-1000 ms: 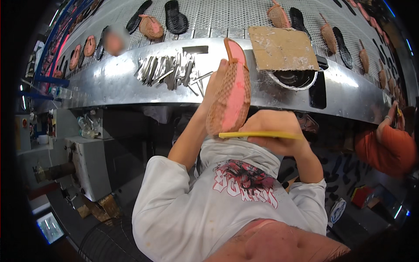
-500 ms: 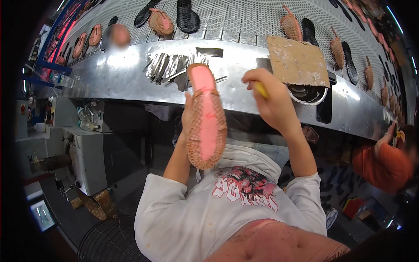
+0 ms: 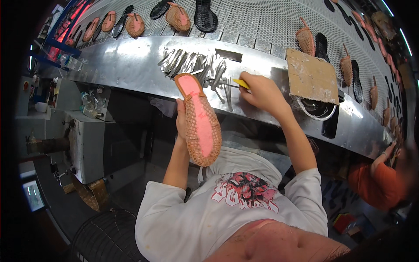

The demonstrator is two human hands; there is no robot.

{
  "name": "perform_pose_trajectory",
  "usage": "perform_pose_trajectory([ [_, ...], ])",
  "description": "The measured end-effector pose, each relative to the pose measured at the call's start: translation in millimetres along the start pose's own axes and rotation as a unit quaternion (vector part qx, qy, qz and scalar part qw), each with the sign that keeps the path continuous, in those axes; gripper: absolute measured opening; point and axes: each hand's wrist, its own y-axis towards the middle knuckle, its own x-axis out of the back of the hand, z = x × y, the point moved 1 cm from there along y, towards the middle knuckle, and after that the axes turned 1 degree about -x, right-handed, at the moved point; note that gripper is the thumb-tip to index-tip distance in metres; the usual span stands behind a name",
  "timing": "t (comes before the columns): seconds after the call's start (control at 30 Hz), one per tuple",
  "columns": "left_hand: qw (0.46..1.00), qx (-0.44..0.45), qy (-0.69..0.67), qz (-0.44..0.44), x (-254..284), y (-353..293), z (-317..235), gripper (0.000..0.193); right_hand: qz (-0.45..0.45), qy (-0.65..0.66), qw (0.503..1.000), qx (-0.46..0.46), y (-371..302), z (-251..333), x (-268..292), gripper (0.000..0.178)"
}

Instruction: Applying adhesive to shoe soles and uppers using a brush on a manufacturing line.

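My left hand [image 3: 180,120] grips a woven tan shoe upper on a pink last [image 3: 199,120], sole side facing me and toe pointing at the metal bench. My right hand [image 3: 261,91] is closed on a yellow-handled tool [image 3: 241,83], reaching over the steel bench edge [image 3: 131,65] beside a pile of several metal pieces [image 3: 194,65]. The tool's tip lies among those pieces.
A cardboard square [image 3: 310,76] lies on the bench over a round container [image 3: 316,111]. The perforated conveyor [image 3: 262,22] behind carries several woven uppers and black soles. A person in orange [image 3: 375,183] works at right. A grey machine [image 3: 89,144] stands at left.
The shoe has swung down and turned with its toe toward the bench. My right hand has moved from in front of my chest out to the bench with the yellow tool.
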Motion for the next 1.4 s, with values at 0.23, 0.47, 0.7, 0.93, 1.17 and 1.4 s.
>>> perform_pose_trajectory([
  [0.23, 0.988, -0.040, 0.147, 0.004, -35, 8, 26, 0.068, -0.198, 0.277, 0.940, 0.029, -48, 55, 47, 0.015],
  [0.47, 0.968, -0.071, 0.235, 0.052, -69, 9, 48, 0.069, -0.237, 0.157, 0.952, 0.110, -63, 54, 53, 0.022],
  [0.7, 0.985, 0.010, 0.153, 0.079, -78, 18, 58, 0.064, -0.136, 0.169, 0.967, 0.130, -89, 56, 71, 0.027],
  [0.93, 0.987, 0.011, 0.106, 0.121, -101, 73, 45, 0.065, -0.113, 0.582, 0.804, 0.049, -146, 23, 74, 0.031],
  [1.17, 0.842, -0.077, 0.526, 0.098, -128, 267, -3, 0.065, -0.399, 0.822, 0.405, 0.007, -228, 8, 62, 0.053],
  [1.4, 0.614, -0.048, 0.788, -0.019, -65, 391, -19, 0.068, -0.429, 0.812, 0.341, -0.201, -297, -24, 2, 0.051],
])
